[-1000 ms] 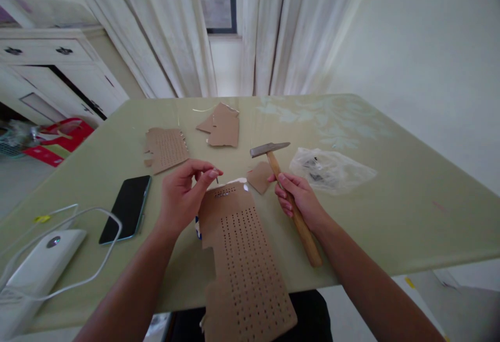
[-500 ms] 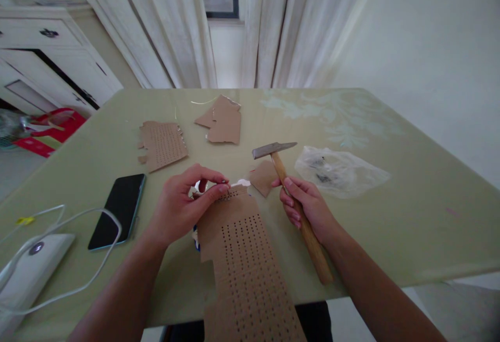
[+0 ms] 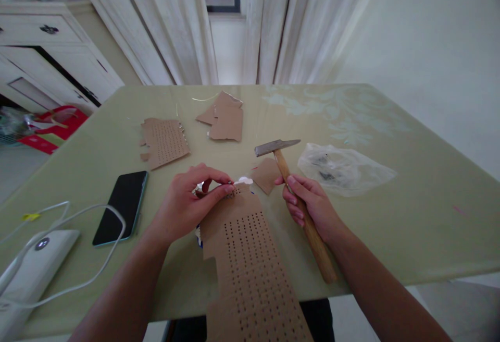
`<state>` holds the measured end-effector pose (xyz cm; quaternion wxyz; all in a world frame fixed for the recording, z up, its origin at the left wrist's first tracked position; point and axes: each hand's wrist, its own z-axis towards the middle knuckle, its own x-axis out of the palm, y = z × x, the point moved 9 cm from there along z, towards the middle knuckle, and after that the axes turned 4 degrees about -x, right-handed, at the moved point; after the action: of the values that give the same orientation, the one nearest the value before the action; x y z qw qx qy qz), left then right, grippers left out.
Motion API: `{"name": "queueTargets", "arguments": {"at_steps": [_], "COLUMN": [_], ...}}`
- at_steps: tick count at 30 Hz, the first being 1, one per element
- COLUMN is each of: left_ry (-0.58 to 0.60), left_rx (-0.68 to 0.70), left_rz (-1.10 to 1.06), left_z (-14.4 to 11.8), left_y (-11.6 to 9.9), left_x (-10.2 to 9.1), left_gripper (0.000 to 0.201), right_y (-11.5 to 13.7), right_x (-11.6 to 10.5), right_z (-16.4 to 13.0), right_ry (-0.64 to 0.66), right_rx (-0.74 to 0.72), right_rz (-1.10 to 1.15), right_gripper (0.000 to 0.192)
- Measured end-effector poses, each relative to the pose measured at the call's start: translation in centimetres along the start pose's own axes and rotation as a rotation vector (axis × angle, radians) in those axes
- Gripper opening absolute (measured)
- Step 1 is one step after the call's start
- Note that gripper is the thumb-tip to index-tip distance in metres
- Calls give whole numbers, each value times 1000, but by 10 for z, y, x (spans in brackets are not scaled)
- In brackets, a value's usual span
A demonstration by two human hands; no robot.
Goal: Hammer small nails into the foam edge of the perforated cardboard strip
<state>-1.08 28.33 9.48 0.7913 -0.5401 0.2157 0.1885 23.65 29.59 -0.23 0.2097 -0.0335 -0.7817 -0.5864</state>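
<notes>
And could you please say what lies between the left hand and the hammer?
In the head view, the far end of the holed cardboard, a white bit and a small cardboard scrap lie there.

Perforated brown cardboard (image 3: 250,258), far edge perhaps torn, lies left of a tilted wooden-handled hammer (image 3: 313,236).

Light soft, rather dim. Brightest patch upper centre, between curtains (image 3: 179,34). Faint sheen along far tabletop (image 3: 375,222). Diffuse shadow left of perforated cardboard (image 3: 250,258), lower centre. Wide-angle stretch toward edges; upper-right corner darkened. Fine detail smeary.
</notes>
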Motion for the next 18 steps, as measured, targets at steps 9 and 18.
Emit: {"name": "queueTargets", "arguments": {"at_steps": [9,18], "left_ry": [-10,-11], "left_rx": [15,-5], "left_rz": [-1,-1], "left_z": [1,-1], "left_y": [-2,0], "left_x": [-2,-2], "left_gripper": [3,2], "right_y": [0,-1], "right_x": [0,1], "right_z": [-1,-1], "right_ry": [-6,7], "right_rx": [10,4], "right_rz": [-3,4], "right_gripper": [44,45]}}
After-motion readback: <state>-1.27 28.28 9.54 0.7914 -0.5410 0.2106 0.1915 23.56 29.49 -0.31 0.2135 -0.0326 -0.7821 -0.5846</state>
